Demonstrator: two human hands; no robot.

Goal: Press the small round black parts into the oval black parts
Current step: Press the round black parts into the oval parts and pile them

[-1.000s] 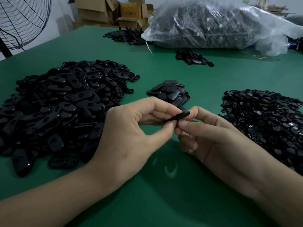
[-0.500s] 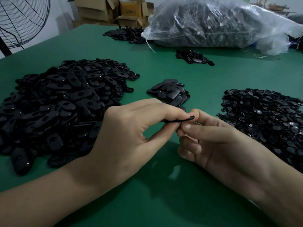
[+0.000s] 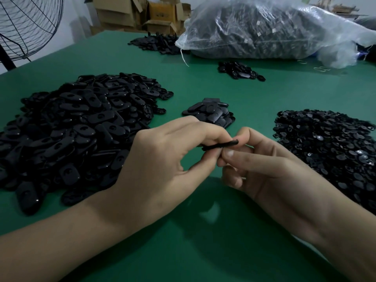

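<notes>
One oval black part [image 3: 220, 145] is held edge-on above the green table, between both hands. My left hand [image 3: 162, 159] pinches its left end between thumb and fingers. My right hand [image 3: 264, 163] holds its right end, with the thumb under it and a finger behind. Any small round part on it is hidden by my fingers. A big heap of oval black parts [image 3: 71, 127] lies to the left. A heap of small round black parts [image 3: 329, 143] lies to the right. A small stack of oval parts [image 3: 209, 113] sits just behind my hands.
A large clear plastic bag of black parts [image 3: 264, 29] lies at the back, with two smaller piles [image 3: 240, 70] [image 3: 156, 42] near it. Cardboard boxes [image 3: 142, 15] stand behind the table, and a wire fan [image 3: 26, 27] stands at the far left.
Both hands have stayed together on the oval part, shifting slightly. The part has tilted from showing its face to lying edge-on, and my right thumb has moved under it.
</notes>
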